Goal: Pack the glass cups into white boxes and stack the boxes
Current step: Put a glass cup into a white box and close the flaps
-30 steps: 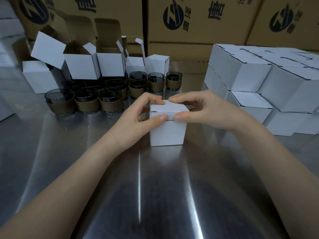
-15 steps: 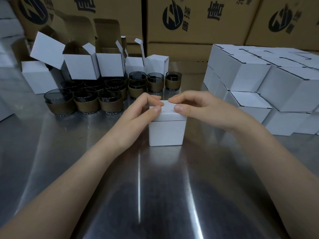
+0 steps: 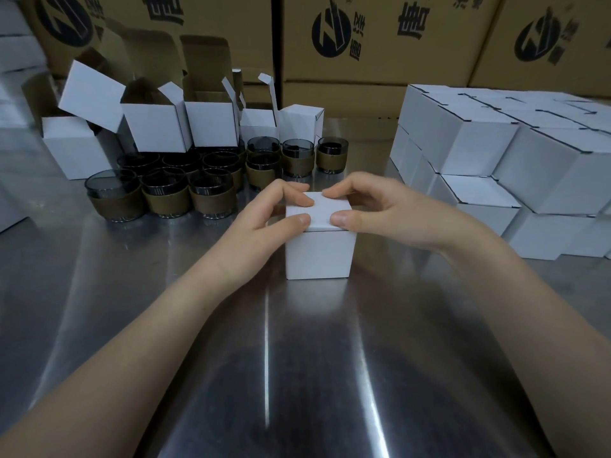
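The lid [image 3: 320, 210] now sits flush; left hand [image 3: 261, 228] and right hand [image 3: 391, 214] each keep a curled grip on the box [image 3: 319, 256], so stacking should follow.

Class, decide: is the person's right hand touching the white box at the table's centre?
Touching. The head view shows the right hand with thumb and fingertip set on the lid of the white box.

A closed box [image 3: 319, 252] is sitting mid-surface [image 3: 297, 375], the left hand [image 3: 264, 223] holding its left top edge and the right hand [image 3: 380, 213] its right. Cups [image 3: 172, 193] are standing behind it to the left, with open boxes [image 3: 155, 127] behind them. Stacked boxes [image 3: 496, 160] are sitting to the right, and cartons [image 3: 363, 44] are standing along the back.
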The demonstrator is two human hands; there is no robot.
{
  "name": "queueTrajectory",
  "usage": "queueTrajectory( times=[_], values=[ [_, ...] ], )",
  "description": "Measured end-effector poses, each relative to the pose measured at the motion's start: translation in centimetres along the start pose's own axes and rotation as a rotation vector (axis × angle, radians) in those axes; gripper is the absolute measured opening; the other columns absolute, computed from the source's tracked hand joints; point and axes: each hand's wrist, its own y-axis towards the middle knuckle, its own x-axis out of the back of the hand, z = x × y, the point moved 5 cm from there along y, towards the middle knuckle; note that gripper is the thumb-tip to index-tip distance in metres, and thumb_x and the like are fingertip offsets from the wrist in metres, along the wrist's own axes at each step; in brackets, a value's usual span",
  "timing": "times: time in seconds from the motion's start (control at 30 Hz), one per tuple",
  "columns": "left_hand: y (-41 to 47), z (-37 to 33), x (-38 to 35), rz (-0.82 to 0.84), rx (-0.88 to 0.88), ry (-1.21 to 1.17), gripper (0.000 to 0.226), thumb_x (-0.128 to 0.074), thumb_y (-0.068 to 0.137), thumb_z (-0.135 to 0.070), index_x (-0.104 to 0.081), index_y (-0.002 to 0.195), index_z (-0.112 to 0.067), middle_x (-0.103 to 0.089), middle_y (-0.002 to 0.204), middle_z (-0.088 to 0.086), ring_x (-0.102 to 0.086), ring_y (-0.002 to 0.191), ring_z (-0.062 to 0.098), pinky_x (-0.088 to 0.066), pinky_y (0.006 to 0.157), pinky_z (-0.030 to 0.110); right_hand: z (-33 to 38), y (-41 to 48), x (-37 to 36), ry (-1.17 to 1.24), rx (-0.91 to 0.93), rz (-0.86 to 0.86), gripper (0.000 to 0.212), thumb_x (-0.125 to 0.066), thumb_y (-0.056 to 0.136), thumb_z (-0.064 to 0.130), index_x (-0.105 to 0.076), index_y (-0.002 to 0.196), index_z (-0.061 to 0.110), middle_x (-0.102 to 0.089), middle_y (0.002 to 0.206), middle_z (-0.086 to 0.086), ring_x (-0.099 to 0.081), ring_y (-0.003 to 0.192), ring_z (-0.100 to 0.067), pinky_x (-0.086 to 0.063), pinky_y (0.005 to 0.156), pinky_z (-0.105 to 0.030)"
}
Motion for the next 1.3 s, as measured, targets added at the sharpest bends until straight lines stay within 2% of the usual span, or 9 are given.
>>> queueTrajectory(
  times=[0.23, 0.37, 0.57, 0.7, 0.83, 0.93, 1.03, 1.17, 1.3],
  values=[
    [-0.2, -0.1, -0.4, 0.022, 0.029, -0.028, 0.019, -0.057, 0.084, -0.028, -0.062, 0.101, -0.035, -0.045, 0.139, -0.010, -0.046, 0.130, 0.012, -0.041, 0.109, 0.047, 0.3, 0.0, -0.1, 0.012, -0.008, 0.002, 0.032, -0.072, 0.084, 0.031, -0.061, 0.113, 0.027, -0.064, 0.119, 0.009, -0.060, 0.113, -0.004, -0.047, 0.101, -0.030],
    [-0.2, -0.4, -0.7, 0.040, 0.068, -0.040, 0.029, -0.056, 0.081, -0.029, -0.059, 0.109, -0.036, -0.041, 0.137, -0.014, -0.044, 0.128, 0.010, -0.042, 0.107, 0.038, 0.5, 0.0, -0.2, 0.001, -0.002, 0.014, 0.033, -0.071, 0.085, 0.027, -0.061, 0.117, 0.026, -0.063, 0.119, 0.007, -0.060, 0.111, -0.005, -0.048, 0.097, -0.027],
    [-0.4, -0.5, -0.7, 0.051, 0.143, -0.074, 0.034, -0.056, 0.079, -0.030, -0.058, 0.113, -0.033, -0.045, 0.135, 0.006, -0.050, 0.124, 0.023, -0.044, 0.106, 0.042, 0.8, 0.0, -0.2, -0.003, 0.016, 0.018, 0.031, -0.071, 0.082, 0.033, -0.063, 0.112, 0.035, -0.064, 0.113, 0.015, -0.060, 0.109, -0.003, -0.048, 0.095, -0.025],
    [-0.5, -0.1, -0.7, 0.056, 0.149, -0.075, 0.032, -0.057, 0.081, -0.031, -0.060, 0.113, -0.034, -0.054, 0.127, 0.004, -0.058, 0.113, 0.016, -0.047, 0.094, 0.031, 0.7, 0.0, -0.3, -0.021, 0.010, 0.001, 0.034, -0.069, 0.076, 0.042, -0.063, 0.110, 0.040, -0.064, 0.110, 0.021, -0.060, 0.108, 0.000, -0.048, 0.093, -0.025],
    [-0.5, 0.2, -0.5, 0.081, 0.109, -0.039, 0.033, -0.065, 0.086, -0.036, -0.057, 0.119, -0.037, -0.059, 0.116, -0.010, -0.060, 0.100, -0.002, -0.048, 0.080, 0.013, 0.9, -0.2, 0.0, -0.062, 0.006, -0.052, 0.029, -0.071, 0.075, 0.045, -0.064, 0.103, 0.044, -0.061, 0.119, 0.017, -0.055, 0.116, -0.002, -0.046, 0.102, -0.037],
    [-0.6, 0.6, -0.5, 0.127, 0.110, 0.040, 0.060, -0.075, 0.069, -0.049, -0.050, 0.123, -0.045, -0.052, 0.128, -0.007, -0.057, 0.114, 0.005, -0.051, 0.089, 0.020, 1.1, -0.4, 0.3, -0.118, 0.011, -0.115, 0.021, -0.075, 0.081, 0.036, -0.065, 0.099, 0.040, -0.055, 0.121, 0.014, -0.055, 0.113, 0.002, -0.045, 0.101, -0.035],
    [-0.5, 1.0, -0.6, 0.130, 0.089, 0.160, 0.076, -0.081, 0.065, -0.036, -0.040, 0.129, -0.046, -0.044, 0.137, -0.003, -0.051, 0.122, 0.013, -0.050, 0.098, 0.029, 1.4, -0.6, 0.7, -0.194, 0.026, -0.193, 0.020, -0.076, 0.079, 0.032, -0.066, 0.096, 0.036, -0.053, 0.112, 0.013, -0.056, 0.102, 0.002, -0.044, 0.085, -0.022],
    [-0.4, 1.2, -0.3, 0.021, 0.043, 0.206, 0.084, -0.081, 0.064, -0.033, -0.037, 0.135, -0.044, -0.048, 0.130, -0.012, -0.054, 0.116, 0.007, -0.051, 0.098, 0.036, 2.1, -0.8, 0.7, -0.278, 0.046, -0.265, 0.017, -0.077, 0.079, 0.030, -0.066, 0.091, 0.034, -0.054, 0.105, 0.007, -0.057, 0.085, -0.002, -0.041, 0.073, -0.013],
    [-0.4, 1.3, -0.2, -0.098, 0.024, 0.243, 0.089, -0.083, 0.060, -0.037, -0.037, 0.136, -0.043, -0.049, 0.129, -0.017, -0.053, 0.117, 0.005, -0.051, 0.098, 0.039, 2.2, -0.6, -0.3, -0.296, -0.002, -0.291, 0.028, -0.065, 0.075, 0.055, -0.065, 0.095, 0.036, -0.050, 0.102, 0.013, -0.053, 0.084, 0.000, -0.039, 0.069, -0.011]
  ],
)
